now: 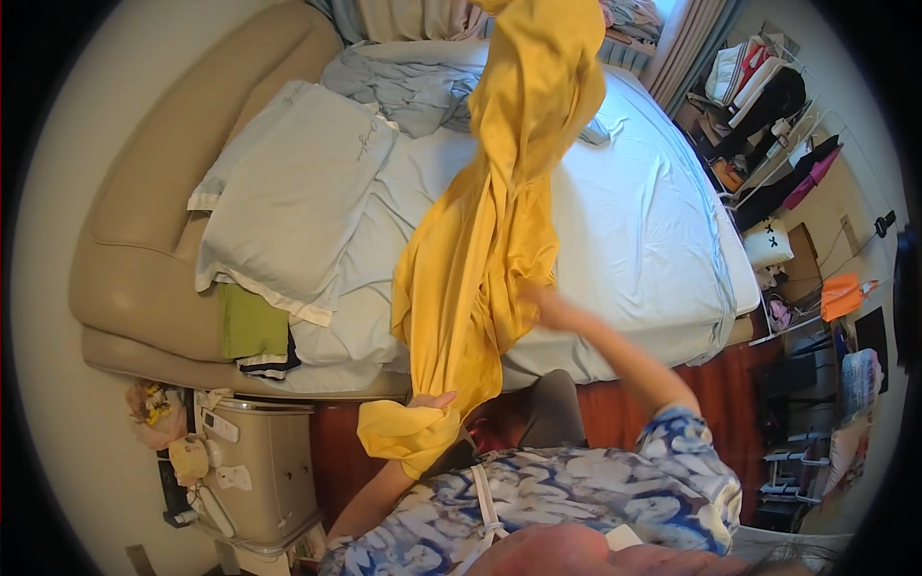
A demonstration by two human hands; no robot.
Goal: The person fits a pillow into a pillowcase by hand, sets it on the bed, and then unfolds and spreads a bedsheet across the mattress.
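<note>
A long, shiny yellow cloth (475, 230) stretches from the top of the view down over the bed to me; its exact kind I cannot make out. My left hand (437, 401) is closed on the near end, with folds gathered over it and hiding most of the fingers. At the right edge of the cloth is my right hand (545, 305), smeared by motion, so its fingers cannot be read. Under the cloth lies a pale blue fitted sheet (634, 221) on the mattress.
White pillows (298, 182) rest against the beige headboard (182, 144), beside a folded green cloth (254, 322). A crumpled grey cover (408, 91) lies at the far side. The bedside cabinet (264, 451) is at lower left. Clothes racks (768, 106) line the right wall.
</note>
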